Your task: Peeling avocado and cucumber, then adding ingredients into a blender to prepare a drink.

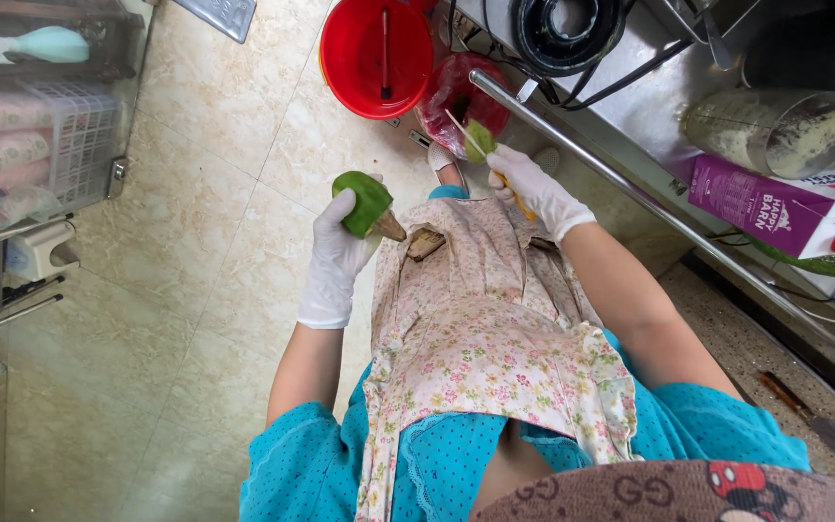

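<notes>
My left hand [332,259], in a white glove, grips a green fruit [361,200] with one end pared to a tan point. It is held out above the tiled floor, in front of my floral apron [480,329]. My right hand [532,186], also gloved, is closed on a knife with a yellow handle [520,205]. A strip of green peel [478,140] sits on its thin blade, over a red plastic bag [451,89]. The two hands are apart, with the fruit to the left of the knife.
A red bucket [379,58] stands on the floor beyond the bag. To the right, a metal rail [630,184] edges a counter with a purple carton [775,208], a clear measuring jug [775,126] and a cleaver [823,430]. A wire rack [41,145] is at left.
</notes>
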